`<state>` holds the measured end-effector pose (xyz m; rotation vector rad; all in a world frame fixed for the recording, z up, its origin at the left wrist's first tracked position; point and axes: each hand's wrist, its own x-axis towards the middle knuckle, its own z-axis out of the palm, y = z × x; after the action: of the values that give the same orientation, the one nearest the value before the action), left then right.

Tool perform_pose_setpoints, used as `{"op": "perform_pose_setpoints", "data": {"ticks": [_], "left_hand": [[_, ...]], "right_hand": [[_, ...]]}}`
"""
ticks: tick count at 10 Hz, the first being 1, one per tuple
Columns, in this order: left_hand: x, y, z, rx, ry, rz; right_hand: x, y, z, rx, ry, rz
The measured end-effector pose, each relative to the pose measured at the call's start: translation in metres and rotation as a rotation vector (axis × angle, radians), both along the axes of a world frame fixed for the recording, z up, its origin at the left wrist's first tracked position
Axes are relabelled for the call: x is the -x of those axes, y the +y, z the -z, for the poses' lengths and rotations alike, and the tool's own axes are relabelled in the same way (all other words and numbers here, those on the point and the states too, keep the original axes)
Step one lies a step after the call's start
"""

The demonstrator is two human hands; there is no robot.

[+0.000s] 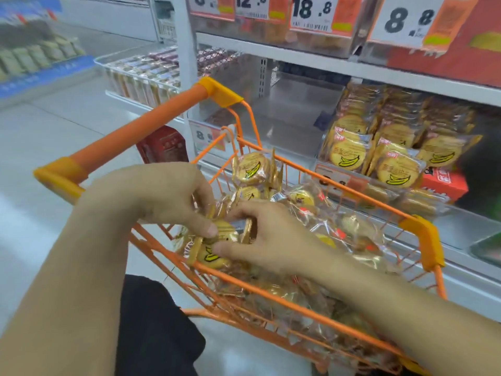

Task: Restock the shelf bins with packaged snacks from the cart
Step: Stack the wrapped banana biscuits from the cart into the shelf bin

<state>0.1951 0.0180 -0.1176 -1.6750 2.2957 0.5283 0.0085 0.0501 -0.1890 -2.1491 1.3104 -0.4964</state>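
1. Head view: orange wire cart (pixel 271 289) fills the middle of the frame and serves as the landmark; it is heaped with clear-wrapped banana snack packets (pixel 311 202).

2. Left hand (pixel 162 196) reaches over the near-left corner of the cart, just inside the cart handle (pixel 141 123). Its grip is narrow, thumb and fingers curled onto a few packets stood on edge.

3. Right hand (pixel 273 237) lies over the same corner of the cart, fingers curled against the other side of that bunch. The gathered packets (pixel 217 251) sit between the two hands, pinched from both sides, resting on the heap and not lifted clear.

4. Shelf bin (pixel 390 147), beyond the far right rail of the cart, already holds rows of the same banana packets standing upright. Left of it on the same shelf, the space behind the cart looks largely bare.

5. Step in hand, as I judge it: collecting and squaring a handful inside the cart before carrying it over.

6. Next move calls for a firm squeeze so the slippery wrappers do not fan out, a lift clear of the cart's rim, then setting the bunch upright beside the stocked rows.

7. Plenty remains in the cart, so the restock seems far from done.
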Motion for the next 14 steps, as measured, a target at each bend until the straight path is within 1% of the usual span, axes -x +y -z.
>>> {"op": "perform_pose_setpoints", "data": {"ticks": [1, 2, 3, 4, 5, 6, 7, 8, 9, 10, 11, 12, 13, 14], "left_hand": [[0.001, -0.001, 0.004, -0.013, 0.083, 0.011], [0.006, -0.003, 0.004, 0.070, 0.189, -0.023], [0.015, -0.004, 0.007, 0.104, 0.240, -0.041], [0.028, -0.005, 0.012, 0.171, 0.286, -0.049], [0.042, -0.005, 0.013, 0.280, 0.412, -0.122], [0.056, -0.006, 0.011, 0.368, 0.556, -0.162], [0.075, -0.006, 0.015, 0.352, 0.721, -0.190], [0.093, -0.009, 0.024, 0.187, 0.843, -0.212], [0.105, -0.011, 0.031, 0.088, 0.932, -0.242], [0.113, -0.017, 0.041, 0.029, 0.985, -0.225], [0.122, -0.018, 0.047, -0.173, 1.045, -0.220], [0.137, -0.009, 0.048, -0.297, 1.211, -0.257], [0.150, -0.003, 0.052, -0.348, 1.309, -0.325], [0.159, 0.000, 0.053, -0.395, 1.408, -0.452]], "right_hand": [[0.008, -0.003, -0.004, -0.128, -0.095, 0.069], [0.019, -0.006, -0.009, -0.235, -0.240, 0.117], [0.034, -0.006, -0.018, -0.342, -0.406, 0.169], [0.053, -0.010, -0.026, -0.439, -0.617, 0.257], [0.076, -0.016, -0.031, -0.533, -0.830, 0.405], [0.098, -0.019, -0.038, -0.552, -1.012, 0.548], [0.116, -0.015, -0.045, -0.556, -1.161, 0.583], [0.129, -0.006, -0.044, -0.550, -1.198, 0.595], [0.141, -0.001, -0.041, -0.468, -1.214, 0.667], [0.154, 0.002, -0.040, -0.373, -1.284, 0.712], [0.161, 0.004, -0.040, -0.375, -1.446, 0.746], [0.163, 0.006, -0.032, -0.383, -1.411, 0.739], [0.162, 0.008, -0.024, -0.287, -1.233, 0.773], [0.164, 0.004, -0.022, -0.179, -1.149, 0.825]]}}
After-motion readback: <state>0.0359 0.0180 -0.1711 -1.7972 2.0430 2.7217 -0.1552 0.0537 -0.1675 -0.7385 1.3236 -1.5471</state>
